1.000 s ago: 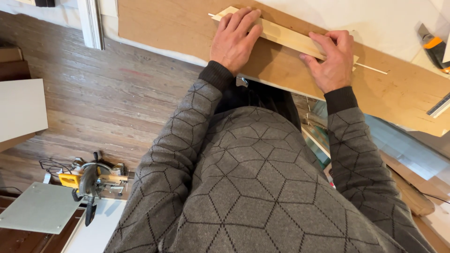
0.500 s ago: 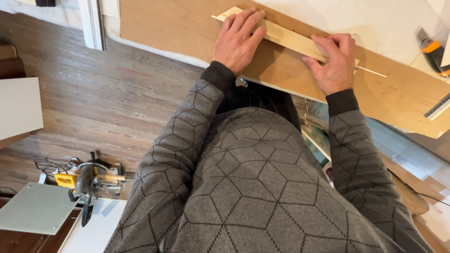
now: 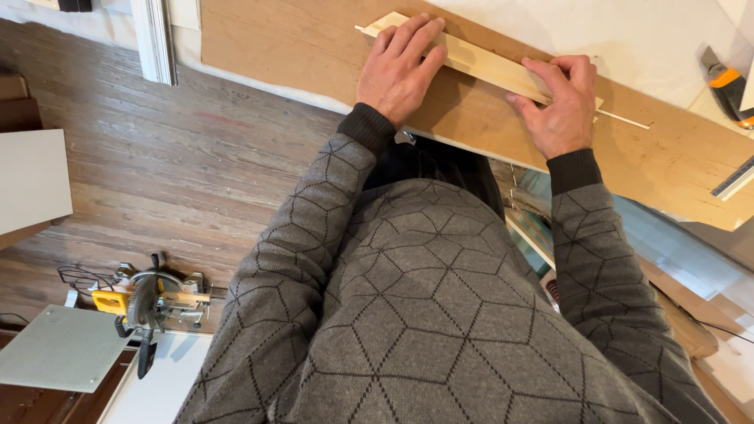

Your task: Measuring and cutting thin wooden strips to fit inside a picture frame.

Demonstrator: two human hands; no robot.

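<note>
A pale wooden strip (image 3: 487, 64) lies slanted on a brown plywood board (image 3: 298, 47). My left hand (image 3: 398, 72) rests flat on the strip's left end, fingers together, pressing it down. My right hand (image 3: 559, 104) holds the strip's right end, with the fingers curled over its far edge and the thumb on the near side. A thin wooden sliver (image 3: 624, 119) sticks out past the right hand. Both arms are in a grey patterned sweater.
An orange utility knife (image 3: 726, 85) and a metal ruler (image 3: 734, 180) lie at the board's right end. A white sheet (image 3: 628, 31) covers the far side. On the wooden floor at the lower left are a yellow mitre saw (image 3: 149, 302) and a grey panel (image 3: 59, 349).
Both hands stay on the strip. The left hand has edged slightly along it, and the view has shifted a little.
</note>
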